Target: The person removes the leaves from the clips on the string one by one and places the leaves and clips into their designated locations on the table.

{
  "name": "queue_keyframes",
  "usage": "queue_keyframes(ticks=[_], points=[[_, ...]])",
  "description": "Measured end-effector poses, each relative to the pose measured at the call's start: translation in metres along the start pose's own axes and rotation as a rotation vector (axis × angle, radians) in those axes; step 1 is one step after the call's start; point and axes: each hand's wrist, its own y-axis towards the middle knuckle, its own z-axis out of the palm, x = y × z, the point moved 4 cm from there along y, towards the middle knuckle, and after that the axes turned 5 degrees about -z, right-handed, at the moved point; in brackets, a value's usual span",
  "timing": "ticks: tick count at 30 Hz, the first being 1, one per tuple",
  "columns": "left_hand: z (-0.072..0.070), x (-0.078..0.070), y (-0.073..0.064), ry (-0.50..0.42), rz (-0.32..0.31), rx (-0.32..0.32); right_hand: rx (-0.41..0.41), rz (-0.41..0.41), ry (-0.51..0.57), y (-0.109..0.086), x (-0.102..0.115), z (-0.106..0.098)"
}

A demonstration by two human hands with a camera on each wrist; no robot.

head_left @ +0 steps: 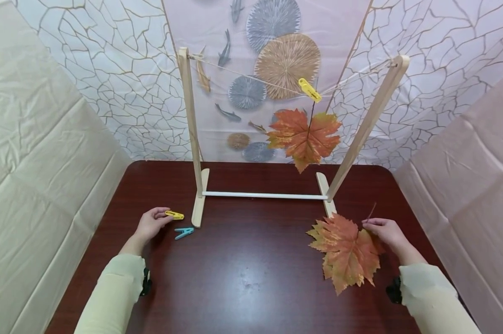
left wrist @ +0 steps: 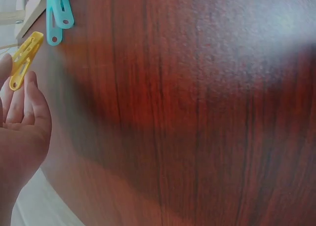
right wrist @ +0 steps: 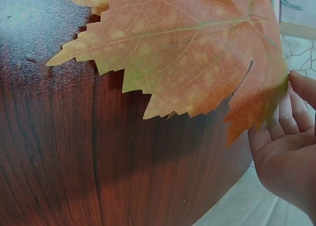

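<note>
My left hand (head_left: 150, 225) pinches a yellow clothespin (head_left: 174, 215) between thumb and fingers, low over the table's left side. In the left wrist view the same yellow clothespin (left wrist: 25, 60) stands tilted between thumb and fingertips. Just beside it on the table lies a turquoise clothespin (head_left: 184, 233). On the other side, my right hand (head_left: 388, 233) pinches an orange-red artificial maple leaf (head_left: 346, 253) at its edge, near the thin stem. The right wrist view shows the thumb at the edge of this toothed leaf (right wrist: 197, 53), fingers partly behind it.
A wooden stand (head_left: 191, 120) with a string between its posts stands at the back, a white rod (head_left: 264, 195) joining its feet. Another maple leaf (head_left: 306, 139) hangs there from a yellow clothespin (head_left: 310, 90). Pale fabric walls (head_left: 481, 185) flank the dark table (head_left: 243, 260).
</note>
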Motion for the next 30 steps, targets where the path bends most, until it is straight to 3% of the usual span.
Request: queue_keyframes(ticks=[14, 21, 26, 30], points=[[0.003, 0.01, 0.001, 0.09, -0.008, -0.013, 0.035, 0.045, 0.02, -0.002, -0.007, -0.001], [-0.003, 0.008, -0.003, 0.102, 0.016, -0.007, 0.036, 0.062, 0.139, -0.005, -0.011, -0.005], [-0.012, 0.001, -0.008, 0.085, 0.022, 0.007, 0.037, 0.027, 0.184, -0.003, -0.006, -0.01], [-0.019, -0.014, -0.01, 0.069, 0.074, 0.013, 0.033, 0.0, 0.185, 0.001, 0.004, -0.016]])
